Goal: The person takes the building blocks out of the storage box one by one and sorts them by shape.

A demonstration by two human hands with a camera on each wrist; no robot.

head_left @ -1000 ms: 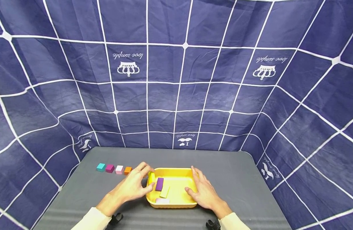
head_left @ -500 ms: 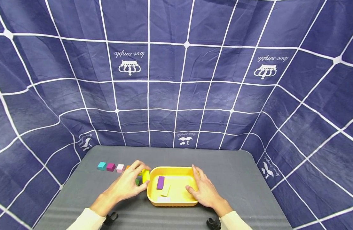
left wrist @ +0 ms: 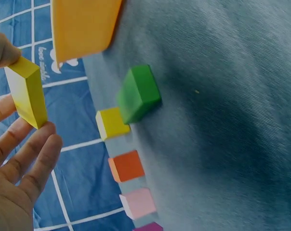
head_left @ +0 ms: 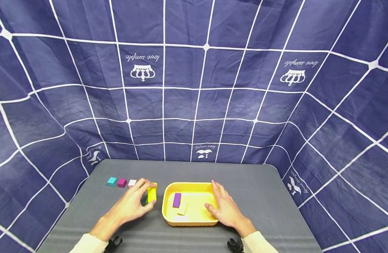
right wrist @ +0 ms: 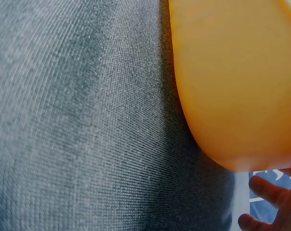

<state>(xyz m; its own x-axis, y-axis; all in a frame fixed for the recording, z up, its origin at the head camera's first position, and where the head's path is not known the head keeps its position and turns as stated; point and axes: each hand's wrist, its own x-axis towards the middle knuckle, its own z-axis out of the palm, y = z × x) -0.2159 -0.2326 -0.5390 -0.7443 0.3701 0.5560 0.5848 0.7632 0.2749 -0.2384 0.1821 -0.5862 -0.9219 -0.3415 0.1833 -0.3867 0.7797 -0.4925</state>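
Note:
My left hand (head_left: pixel 129 203) pinches a yellow rectangular block (left wrist: pixel 29 94) between thumb and fingers, left of the yellow tray (head_left: pixel 200 222). In the left wrist view this block is raised above the table. My right hand (head_left: pixel 227 211) rests at the tray's right side, thumb over the inside, other fingers fairly straight along the outer wall. Inside the tray, towards its left, lie a purple block (head_left: pixel 176 200), a pale yellow block (head_left: pixel 182 208) and a whitish block (head_left: pixel 180 218). A green block (left wrist: pixel 139 94) sits on the table beneath my left hand, largely hidden in the head view.
Beyond the green block runs a row of blocks: yellow (left wrist: pixel 112 123), orange (left wrist: pixel 126 166), light pink (left wrist: pixel 138 203), magenta (head_left: pixel 122 182) and teal (head_left: pixel 111 181). A blue curtain with white lines (head_left: pixel 181 105) surrounds the grey table (head_left: pixel 251 182).
My left hand has carried the yellow block from over the tray's left edge leftward, away from the tray. My right hand has stayed at the tray's right side.

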